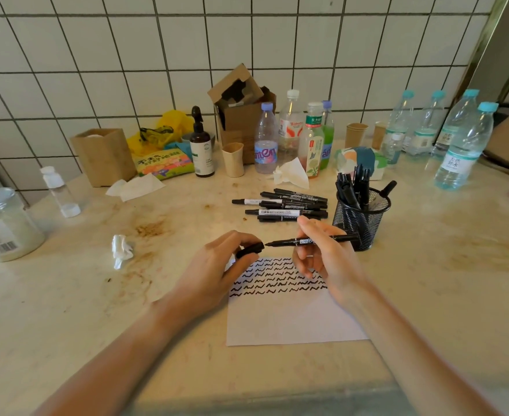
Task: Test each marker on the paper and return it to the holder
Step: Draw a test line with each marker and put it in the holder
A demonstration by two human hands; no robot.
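While the cap is off: the marker (310, 241) lies level above the paper (292, 313), its tip facing the cap (249, 250).
Right hand (328, 259): fingers are curled round the marker's middle and pinch it.
Left hand (217, 274): thumb and fingers pinch the cap, just beside the tip, not touching.
Paper: rows of black squiggles fill the top part; the lower part is blank.
Holder (361, 217): mesh cup behind the right hand, some markers already inside.
Pile of markers (286, 205): lies left of the holder.
Advice: I cannot tell if this marker was tested; if so, line up tip and cap, then press straight.
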